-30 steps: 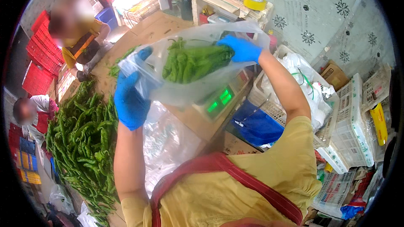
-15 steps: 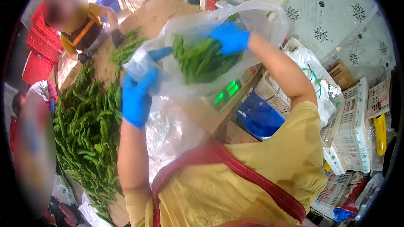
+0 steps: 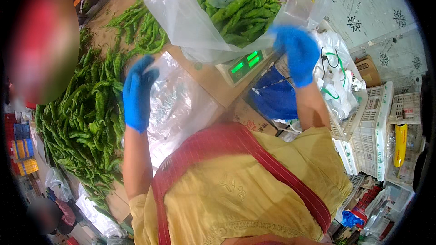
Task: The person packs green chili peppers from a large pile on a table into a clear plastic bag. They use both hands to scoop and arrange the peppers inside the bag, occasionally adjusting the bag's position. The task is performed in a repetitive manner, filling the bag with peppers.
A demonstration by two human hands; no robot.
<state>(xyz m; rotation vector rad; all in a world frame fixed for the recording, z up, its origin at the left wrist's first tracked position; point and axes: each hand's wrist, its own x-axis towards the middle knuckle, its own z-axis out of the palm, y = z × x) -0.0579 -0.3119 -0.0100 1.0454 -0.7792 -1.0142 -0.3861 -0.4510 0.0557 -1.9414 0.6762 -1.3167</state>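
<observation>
A clear plastic bag (image 3: pixel 175 16) of long green peppers (image 3: pixel 247 13) rests with its mouth open on a scale, whose lit green display (image 3: pixel 245 67) shows below it. My left hand (image 3: pixel 138 93), in a blue glove, is open and empty with thumb and fingers apart, between the loose pepper pile (image 3: pixel 88 127) and a flat clear plastic sheet or bag (image 3: pixel 177 104). Close by the filled bag's right side is my right hand (image 3: pixel 297 54), also blue-gloved. Its fingers are slightly blurred but look loosely spread, with nothing visible in them.
A smaller heap of green peppers (image 3: pixel 141 27) lies left of the bag on the brown table covering (image 3: pixel 193 66). To the right stand a blue bin (image 3: pixel 272 93), white plastic bags (image 3: pixel 345 100) and white crates (image 3: pixel 372 131). Other people are at the left.
Both hands have come off the bag and moved back toward me. The right hand has left the peppers inside it. The bag's mouth now stands wider open, and my view has shifted.
</observation>
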